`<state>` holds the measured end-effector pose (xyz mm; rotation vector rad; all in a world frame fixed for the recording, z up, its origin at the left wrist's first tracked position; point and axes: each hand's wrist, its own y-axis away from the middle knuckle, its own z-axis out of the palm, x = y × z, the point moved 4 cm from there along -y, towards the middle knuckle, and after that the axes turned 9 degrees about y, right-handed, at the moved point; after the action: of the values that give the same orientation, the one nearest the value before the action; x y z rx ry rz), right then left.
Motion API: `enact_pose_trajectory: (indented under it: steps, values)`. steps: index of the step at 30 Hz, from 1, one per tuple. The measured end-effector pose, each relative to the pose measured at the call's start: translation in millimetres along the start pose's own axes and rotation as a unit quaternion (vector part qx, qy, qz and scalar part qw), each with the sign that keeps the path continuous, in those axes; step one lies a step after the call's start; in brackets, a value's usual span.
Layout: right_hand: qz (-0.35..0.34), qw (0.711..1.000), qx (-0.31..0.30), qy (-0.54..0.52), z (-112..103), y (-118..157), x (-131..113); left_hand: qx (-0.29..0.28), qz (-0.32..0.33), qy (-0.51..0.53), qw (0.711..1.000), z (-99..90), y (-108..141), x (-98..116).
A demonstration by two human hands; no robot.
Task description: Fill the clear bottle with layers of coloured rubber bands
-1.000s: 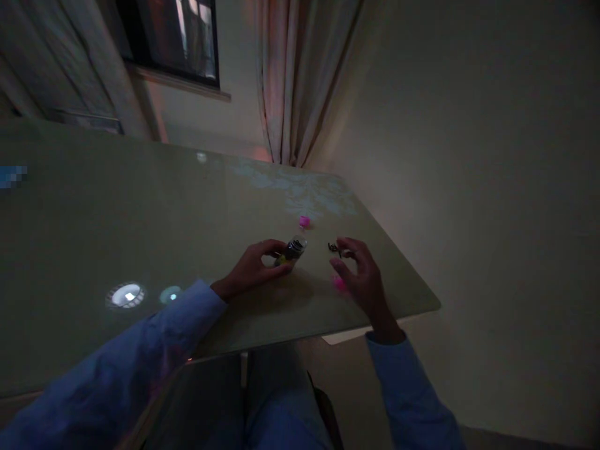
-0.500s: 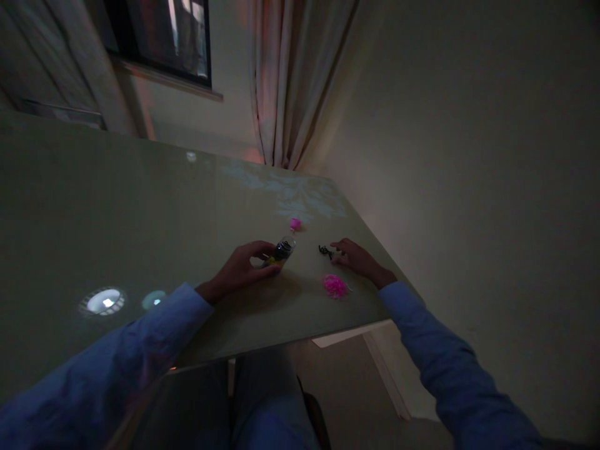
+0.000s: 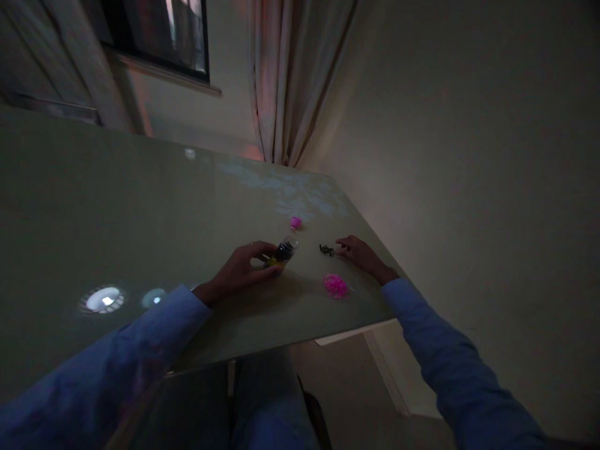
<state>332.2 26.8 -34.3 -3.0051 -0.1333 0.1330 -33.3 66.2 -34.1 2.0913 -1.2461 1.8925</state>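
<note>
My left hand is closed around a small clear jar, which tilts with its mouth up and to the right. Dark stuff fills the jar's upper part, with something yellow lower down. To the right, my right hand hovers by a little heap of black loops on the table; its thumb and forefinger are apart, and nothing shows between them. A loose pile of bright pink strands or bands lies nearer to me, below that hand. Behind the jar sits a small pink object, too small to identify.
The pale, glossy table reflects round ceiling lights at the left. Its right edge runs close to a wall. Curtains and a dark window are beyond the far edge.
My right hand has shifted slightly right, away from the black loops, which stay on the table. The left hand keeps the jar at nearly the same spot.
</note>
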Motion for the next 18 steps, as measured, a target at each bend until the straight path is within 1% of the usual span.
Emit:
enact_pose_trajectory:
  steps: [4,12,18]
  values:
    - [-0.006,1.0,-0.005,0.002,-1.9,0.4,3.9,-0.006,0.002,-0.004,1.0,0.4,-0.2,1.3]
    - [-0.024,1.0,-0.003,-0.004,8.1,-15.5,-9.3,-0.002,0.007,-0.011,1.0,-1.1,0.7,0.1]
    - [-0.054,0.998,-0.023,-0.009,9.8,-21.9,-11.4,-0.004,0.0,-0.006,1.0,-0.8,0.2,3.7]
